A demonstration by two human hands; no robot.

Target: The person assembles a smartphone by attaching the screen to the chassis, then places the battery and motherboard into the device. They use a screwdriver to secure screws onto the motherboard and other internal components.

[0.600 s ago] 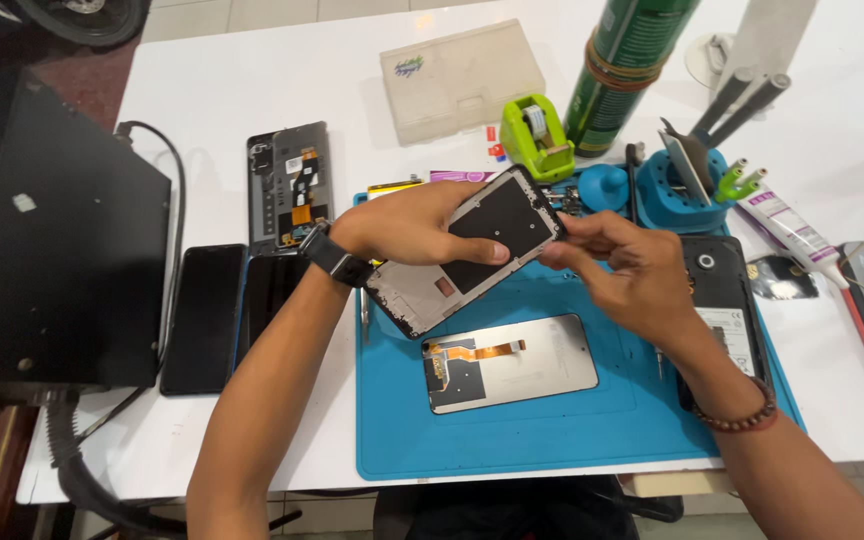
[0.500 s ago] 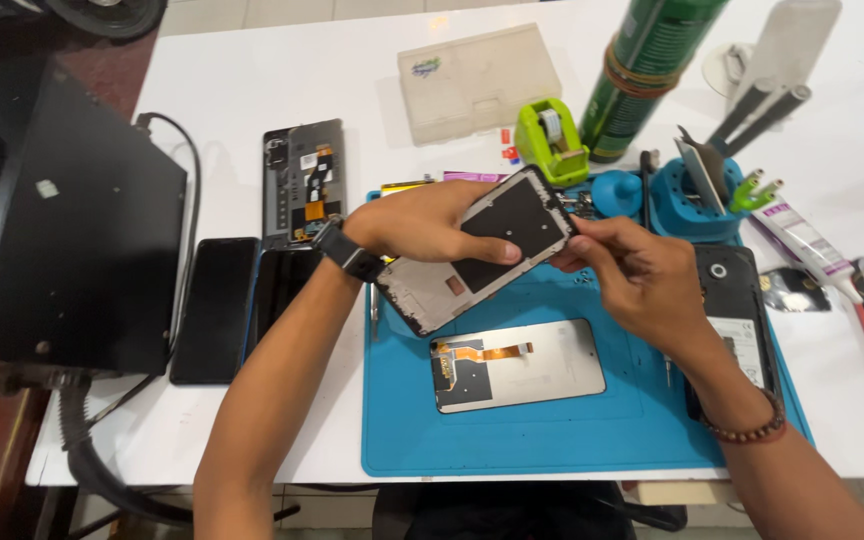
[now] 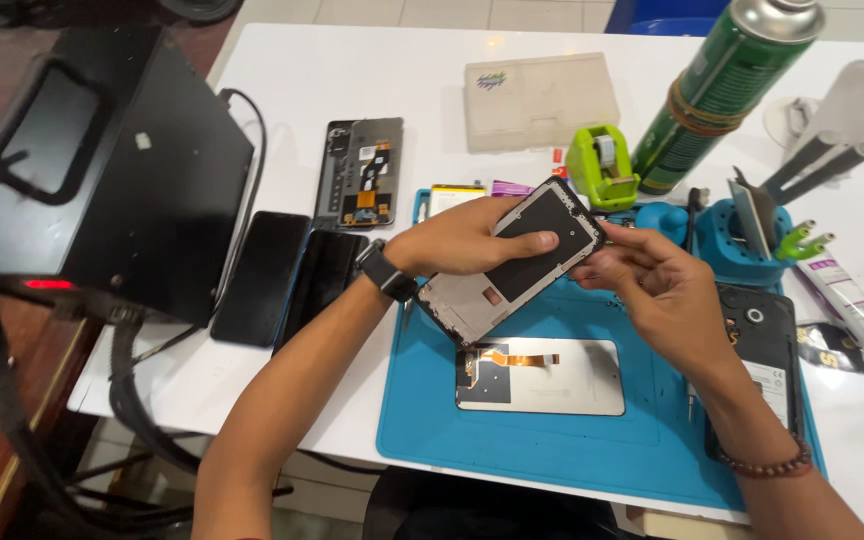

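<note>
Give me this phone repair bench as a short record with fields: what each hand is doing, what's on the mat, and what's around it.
left hand: left hand grips the phone frame from its upper left, thumb across its black panel
right hand: right hand holds the frame's right end with its fingers
frame pose: tilted, lifted above the blue mat
on mat: display panel with an orange flex cable, lying flat
left of mat: two dark phones; black box
behind: green spray can; green tape dispenser
</note>
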